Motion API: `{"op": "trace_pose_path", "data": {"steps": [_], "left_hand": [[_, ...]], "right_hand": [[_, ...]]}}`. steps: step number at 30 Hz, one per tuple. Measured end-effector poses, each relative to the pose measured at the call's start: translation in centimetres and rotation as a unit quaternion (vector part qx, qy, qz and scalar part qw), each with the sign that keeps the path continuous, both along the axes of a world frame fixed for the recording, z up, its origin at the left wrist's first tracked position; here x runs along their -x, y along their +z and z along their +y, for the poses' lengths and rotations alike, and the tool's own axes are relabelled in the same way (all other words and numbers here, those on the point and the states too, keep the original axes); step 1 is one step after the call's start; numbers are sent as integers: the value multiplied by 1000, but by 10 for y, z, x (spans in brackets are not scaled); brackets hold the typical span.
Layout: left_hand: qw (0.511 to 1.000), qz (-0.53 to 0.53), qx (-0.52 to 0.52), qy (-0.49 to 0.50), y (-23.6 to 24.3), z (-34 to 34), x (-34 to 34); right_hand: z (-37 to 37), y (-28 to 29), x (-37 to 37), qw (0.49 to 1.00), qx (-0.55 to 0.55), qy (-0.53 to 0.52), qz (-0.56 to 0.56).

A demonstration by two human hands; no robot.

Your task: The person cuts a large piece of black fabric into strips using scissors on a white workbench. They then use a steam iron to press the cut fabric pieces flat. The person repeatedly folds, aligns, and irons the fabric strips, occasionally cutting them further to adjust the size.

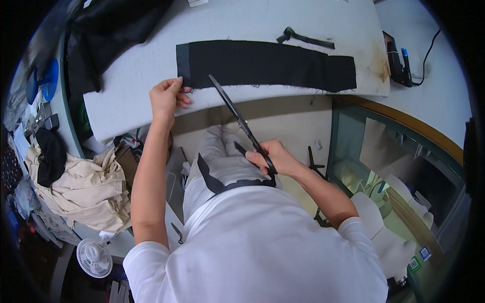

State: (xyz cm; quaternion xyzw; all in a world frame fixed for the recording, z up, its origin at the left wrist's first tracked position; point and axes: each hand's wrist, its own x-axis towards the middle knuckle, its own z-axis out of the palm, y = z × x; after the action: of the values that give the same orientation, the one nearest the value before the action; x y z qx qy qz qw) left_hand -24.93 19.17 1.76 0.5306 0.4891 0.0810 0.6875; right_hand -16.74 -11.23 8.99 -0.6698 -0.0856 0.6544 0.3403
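A long, slightly curved piece of black fabric (262,63) lies flat on the white padded table (303,15), with a greyer band at its left end and frayed threads along its near edge. At the near left corner, my left hand (169,98) pinches the fabric between thumb and fingers. My right hand (279,157) grips a pair of long black scissors (236,112) by the handles. Their blades point up and left, and the tip overlaps the fabric's near edge in the picture. Across my lap lies a dark fabric strip (214,186), its right end near my right hand.
A narrow black scrap (308,39) rests beyond the fabric. Dark cloth (108,38) covers the table's far left. Beige cloth (93,187) is heaped at left above a small white fan (94,257). A glass-fronted cabinet (348,131) stands at right, below a black corded device (396,60).
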Motion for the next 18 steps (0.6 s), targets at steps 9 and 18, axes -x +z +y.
{"op": "trace_pose_path", "data": {"steps": [9,18], "left_hand": [[997,0,27,-70,-5,16,1],[994,4,40,-104,-6,18,3]], "right_hand": [[28,-35,69,982,-71,-95,149],[97,-55,137,967,-104,-226,46]]}}
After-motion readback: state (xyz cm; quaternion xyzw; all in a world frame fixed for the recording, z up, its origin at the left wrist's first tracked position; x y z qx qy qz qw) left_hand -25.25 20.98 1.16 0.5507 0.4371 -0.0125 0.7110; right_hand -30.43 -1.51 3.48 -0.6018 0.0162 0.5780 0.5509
